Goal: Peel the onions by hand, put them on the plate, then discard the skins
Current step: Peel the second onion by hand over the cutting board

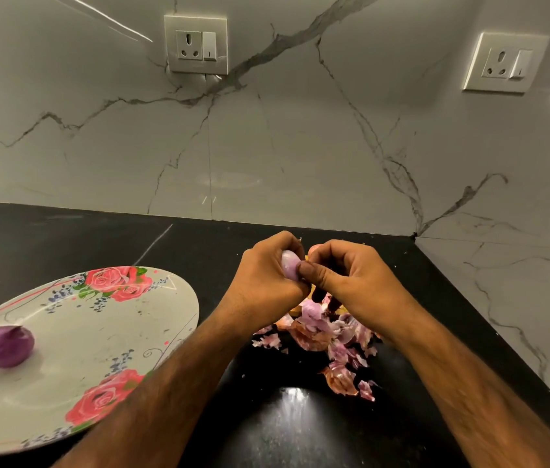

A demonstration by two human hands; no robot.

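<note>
A black, speckled tabletop (199, 251) meets a glossy, white marble-patterned wall carrying two switch sockets (195, 44). Well to the left of the hands, a round plate (74, 336) printed with pink roses holds one smooth, peeled purple onion (3, 346). Directly beneath the hands lies a heap of thin, papery pink skins (327, 336), partly hidden by the wrists. The left hand (263, 278) curls around a small pale onion (289, 265), raised above the tabletop. The right hand (347, 275) meets it, fingers bent, thumb and fingertips pinching at the onion's surface.
</note>
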